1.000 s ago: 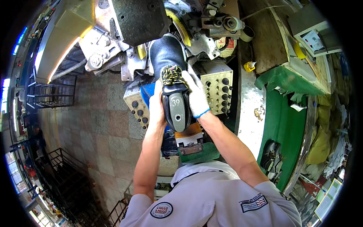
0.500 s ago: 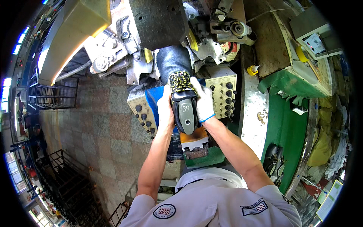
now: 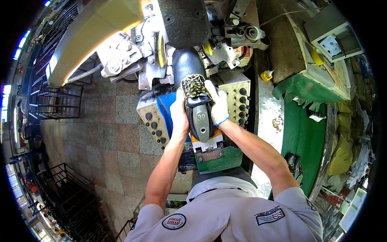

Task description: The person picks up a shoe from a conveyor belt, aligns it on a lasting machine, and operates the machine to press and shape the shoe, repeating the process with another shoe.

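Note:
Between my two hands is a black leather shoe upper (image 3: 188,63) with yellow-and-black laces (image 3: 194,86), fitted over a grey shoe last (image 3: 200,121). Its toe points away from me, under the dark metal block of a machine (image 3: 183,22). My left hand (image 3: 179,112), in a white glove, is closed along the left side near the heel. On the opposite side, my right hand (image 3: 219,104) wraps the collar in a white glove with a blue cuff. The heel end sits above an orange-and-white support (image 3: 206,142) on the machine.
Control boxes with black knobs flank the shoe, one at left (image 3: 151,121) and one at right (image 3: 237,101). A yellowish machine cover (image 3: 96,36) hangs at upper left. To the right runs a green conveyor (image 3: 300,137) carrying dark shoes (image 3: 295,163). Black racks (image 3: 72,197) stand at lower left.
Metal parts and yellow strips around the toe have shifted slightly, and the whole view has moved a little. Both hands keep their hold on the shoe upper, its toe still under the block.

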`<state>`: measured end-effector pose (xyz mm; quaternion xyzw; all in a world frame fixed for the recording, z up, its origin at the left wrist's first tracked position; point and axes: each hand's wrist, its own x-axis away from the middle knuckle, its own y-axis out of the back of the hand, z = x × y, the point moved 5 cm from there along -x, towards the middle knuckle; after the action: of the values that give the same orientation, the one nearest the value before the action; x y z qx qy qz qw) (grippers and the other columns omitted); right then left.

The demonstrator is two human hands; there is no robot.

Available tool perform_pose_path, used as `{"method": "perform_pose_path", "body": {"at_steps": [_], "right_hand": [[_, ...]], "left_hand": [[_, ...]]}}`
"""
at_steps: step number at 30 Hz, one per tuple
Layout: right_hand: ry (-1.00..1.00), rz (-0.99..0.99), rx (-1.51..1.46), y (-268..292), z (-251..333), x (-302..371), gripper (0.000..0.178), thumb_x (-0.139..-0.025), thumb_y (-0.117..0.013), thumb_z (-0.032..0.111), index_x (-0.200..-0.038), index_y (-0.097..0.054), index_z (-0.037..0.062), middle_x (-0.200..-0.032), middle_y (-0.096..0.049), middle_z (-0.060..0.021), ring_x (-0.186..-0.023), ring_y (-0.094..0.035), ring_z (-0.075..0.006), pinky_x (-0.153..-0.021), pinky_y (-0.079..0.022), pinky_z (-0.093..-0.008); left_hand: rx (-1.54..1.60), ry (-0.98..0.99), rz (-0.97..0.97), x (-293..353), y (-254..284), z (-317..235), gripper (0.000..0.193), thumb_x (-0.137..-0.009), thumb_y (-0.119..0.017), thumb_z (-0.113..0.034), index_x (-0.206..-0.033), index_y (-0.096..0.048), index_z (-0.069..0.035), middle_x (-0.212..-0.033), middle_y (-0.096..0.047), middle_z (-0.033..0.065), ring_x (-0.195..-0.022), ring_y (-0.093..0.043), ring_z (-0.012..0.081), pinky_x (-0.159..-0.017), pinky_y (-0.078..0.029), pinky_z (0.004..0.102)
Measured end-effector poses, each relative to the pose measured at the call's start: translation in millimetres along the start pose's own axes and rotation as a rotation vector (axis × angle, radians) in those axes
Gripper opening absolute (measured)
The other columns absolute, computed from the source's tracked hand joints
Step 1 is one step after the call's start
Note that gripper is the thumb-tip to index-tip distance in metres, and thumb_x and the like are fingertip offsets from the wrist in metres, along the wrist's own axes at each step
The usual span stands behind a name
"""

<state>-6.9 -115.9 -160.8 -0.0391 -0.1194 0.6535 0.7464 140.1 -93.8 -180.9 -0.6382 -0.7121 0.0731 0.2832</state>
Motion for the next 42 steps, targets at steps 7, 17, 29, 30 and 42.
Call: {"method": "perform_pose_path", "body": {"at_steps": [7, 17, 29, 30, 42], "right_hand": [[-0.062, -0.076, -0.138, 77.5, -8.3, 41.8, 0.052, -0.103, -0.057, 0.034, -0.135, -0.056, -0.0073, -0.126, -0.067, -0.0203, -0.107, -0.066, -0.0223, -0.090, -0.055, -0.0326], [-0.186, -0.215, -0.002, 195.1, 9.1, 143.7, 0.056, -0.102, -0.057, 0.031, -0.141, -0.045, -0.0077, -0.129, -0.061, -0.0301, -0.108, -0.068, -0.0401, -0.077, -0.061, -0.0461], [-0.143, 0.001, 0.115, 107.9, 71.0, 161.3, 0.056, -0.097, -0.069, 0.023, -0.140, -0.051, -0.0069, -0.122, -0.069, -0.0190, -0.105, -0.071, -0.0279, -0.086, -0.058, -0.0359], [-0.164, 0.057, 0.135, 83.3, 84.8, 168.8, 0.055, -0.096, -0.071, 0.021, -0.140, -0.052, -0.0057, -0.121, -0.070, -0.0174, -0.106, -0.071, -0.0266, -0.088, -0.058, -0.0359], [-0.324, 0.221, -0.508, 69.7, 97.7, 142.1, 0.060, -0.090, -0.073, 0.027, -0.138, -0.052, -0.0032, -0.120, -0.067, -0.0102, -0.106, -0.065, -0.0181, -0.095, -0.053, -0.0326]], "left_hand": [[-0.755, -0.047, -0.393, 55.7, 95.7, 58.0, 0.070, -0.095, -0.068, -0.045, -0.140, -0.052, 0.007, -0.124, -0.068, 0.0240, -0.112, -0.068, 0.0290, -0.097, -0.051, 0.0380], [-0.712, 0.083, -0.336, 84.9, 141.6, 244.5, 0.073, -0.082, -0.061, -0.009, -0.147, -0.032, 0.009, -0.133, -0.053, 0.0390, -0.122, -0.054, 0.0516, -0.104, -0.044, 0.0515], [-1.275, 0.019, -0.489, 188.1, 94.5, 18.5, 0.073, -0.067, -0.089, -0.041, -0.129, -0.061, -0.014, -0.098, -0.074, 0.0205, -0.093, -0.072, 0.0384, -0.082, -0.056, 0.0469], [-1.326, -0.067, -0.526, 202.2, 85.5, -12.8, 0.074, -0.066, -0.089, -0.039, -0.129, -0.060, -0.012, -0.096, -0.074, 0.0199, -0.092, -0.072, 0.0375, -0.080, -0.056, 0.0454], [-0.555, -0.466, -0.045, 219.3, -90.8, -111.8, 0.045, -0.094, -0.074, -0.027, -0.123, -0.066, 0.005, -0.103, -0.071, 0.0083, -0.092, -0.067, 0.0161, -0.081, -0.051, 0.0269]]}}
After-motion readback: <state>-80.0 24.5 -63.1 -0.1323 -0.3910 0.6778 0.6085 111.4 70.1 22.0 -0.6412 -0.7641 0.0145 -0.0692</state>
